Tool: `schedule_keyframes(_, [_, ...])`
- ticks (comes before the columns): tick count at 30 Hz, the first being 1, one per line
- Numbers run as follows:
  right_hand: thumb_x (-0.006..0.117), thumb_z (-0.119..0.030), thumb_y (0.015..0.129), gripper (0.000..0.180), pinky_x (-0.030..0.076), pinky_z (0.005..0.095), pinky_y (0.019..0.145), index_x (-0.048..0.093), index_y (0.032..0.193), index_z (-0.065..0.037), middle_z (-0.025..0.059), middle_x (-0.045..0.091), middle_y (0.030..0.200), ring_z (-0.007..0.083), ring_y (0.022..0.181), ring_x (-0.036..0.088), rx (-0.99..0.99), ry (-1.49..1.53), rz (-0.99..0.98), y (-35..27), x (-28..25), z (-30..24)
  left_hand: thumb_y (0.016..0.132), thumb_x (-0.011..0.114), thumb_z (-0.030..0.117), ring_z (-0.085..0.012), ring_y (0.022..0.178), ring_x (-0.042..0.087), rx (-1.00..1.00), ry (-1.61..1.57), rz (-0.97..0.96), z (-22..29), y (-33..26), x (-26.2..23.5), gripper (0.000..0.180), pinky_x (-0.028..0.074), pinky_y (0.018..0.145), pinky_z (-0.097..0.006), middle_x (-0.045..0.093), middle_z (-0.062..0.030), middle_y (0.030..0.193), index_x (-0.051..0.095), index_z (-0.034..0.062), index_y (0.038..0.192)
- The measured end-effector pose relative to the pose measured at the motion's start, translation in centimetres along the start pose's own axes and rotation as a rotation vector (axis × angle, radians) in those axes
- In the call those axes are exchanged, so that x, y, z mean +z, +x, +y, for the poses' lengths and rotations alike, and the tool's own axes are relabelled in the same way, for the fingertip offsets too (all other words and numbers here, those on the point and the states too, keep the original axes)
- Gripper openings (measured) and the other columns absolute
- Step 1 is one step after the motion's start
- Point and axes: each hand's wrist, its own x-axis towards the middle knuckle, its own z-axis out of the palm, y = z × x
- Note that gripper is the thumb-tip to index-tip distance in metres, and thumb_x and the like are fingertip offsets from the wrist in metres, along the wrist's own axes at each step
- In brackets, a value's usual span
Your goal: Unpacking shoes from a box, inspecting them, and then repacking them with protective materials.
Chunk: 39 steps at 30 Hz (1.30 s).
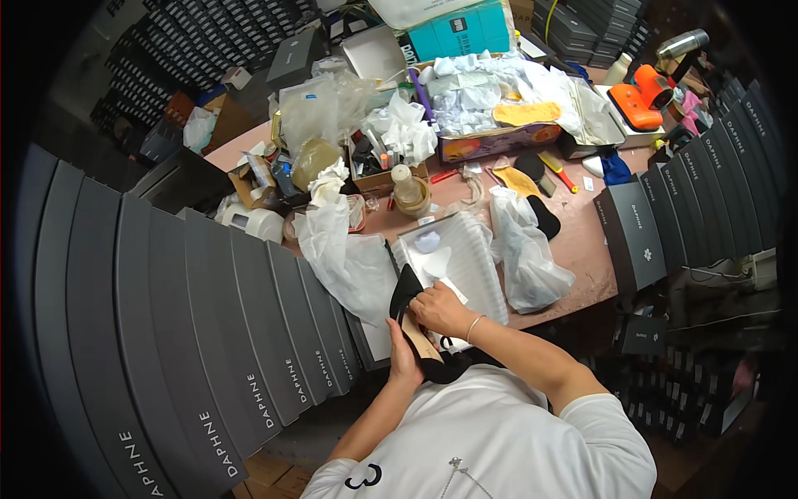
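A black pointed shoe [406,289] with a beige insole is held close to my body, its toe pointing away from me. My left hand [405,356] wraps round its left side. My right hand [442,311] is closed at the shoe's opening, fingers bent against its right edge; whatever they pinch inside is hidden. Behind and under my right hand lies an open shoe box [461,237] lined with white ribbed wrapping. Inside it rest a white card-like piece [437,263] and a small pale wad.
Stacked dark grey shoe boxes [166,308] wall the left; more boxes [682,204] stand at the right. On the pink table [582,249] lie a plastic bag [532,258], black and yellow insoles, a brown-capped bottle [407,187], a carton of crumpled paper [465,141] and an orange device [638,104].
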Motion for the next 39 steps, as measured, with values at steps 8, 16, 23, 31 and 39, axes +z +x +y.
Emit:
schedule_keyframes(8, [0.068, -0.027, 0.080, 0.058, 0.040, 0.0433, 0.093, 0.047, 0.125, 0.004, 0.0234, 0.055, 0.117, 0.0384, 0.107, 0.053, 0.370, 0.250, 0.138, -2.7, -3.4, 0.7, 0.085, 0.025, 0.077, -0.0213, 0.066, 0.057, 0.089, 0.009, 0.115, 2.5, 2.0, -1.0, 0.078, 0.049, 0.062, -0.033, 0.057, -0.0089, 0.075, 0.052, 0.0077, 0.110])
schedule_keyframes(16, [0.033, -0.038, 0.098, 0.041, 0.029, 0.0599, 0.094, 0.055, 0.110, -0.007, 0.0214, 0.055, 0.086, 0.0410, 0.091, 0.051, 0.152, 0.361, -0.161, 1.2, 4.6, -1.2, 0.094, 0.031, 0.061, -0.0235, 0.132, 0.030, 0.296, 0.168, 0.011, -0.7, -0.8, 1.9, 0.071, 0.031, 0.106, -0.037, 0.026, -0.0101, 0.144, 0.013, 0.0135, 0.144])
schedule_keyframes(23, [0.037, -0.053, 0.093, 0.063, 0.022, 0.0628, 0.101, 0.060, 0.103, 0.005, 0.0277, 0.057, 0.101, 0.0419, 0.103, 0.051, 0.231, 0.333, -0.412, 0.1, -2.0, -4.1, 0.094, 0.038, 0.058, -0.0183, 0.084, 0.060, -0.064, 0.032, -0.188, 5.9, 2.9, 0.4, 0.052, 0.049, 0.085, -0.036, 0.063, -0.0045, 0.090, 0.055, 0.0103, 0.103])
schedule_keyframes(31, [0.038, -0.052, 0.093, 0.064, 0.033, 0.0469, 0.087, 0.061, 0.096, 0.008, 0.0276, 0.057, 0.102, 0.0401, 0.101, 0.050, 0.326, 0.561, -0.042, 1.3, 0.8, -5.2, 0.091, 0.048, 0.056, -0.0168, 0.075, 0.062, 0.060, 0.204, -0.102, 6.4, 5.0, -0.7, 0.048, 0.053, 0.068, -0.032, 0.059, -0.0057, 0.084, 0.052, 0.0085, 0.097])
schedule_keyframes(39, [0.040, -0.057, 0.091, 0.072, 0.029, 0.0552, 0.099, 0.045, 0.121, 0.009, 0.0296, 0.039, 0.128, 0.0447, 0.116, 0.039, -0.028, 0.662, -0.227, -3.5, -5.2, -5.3, 0.097, 0.044, 0.047, -0.0164, 0.081, 0.064, 0.049, 0.186, -0.257, 5.9, 4.7, 1.2, 0.044, 0.054, 0.071, -0.031, 0.063, -0.0087, 0.092, 0.054, 0.0056, 0.110])
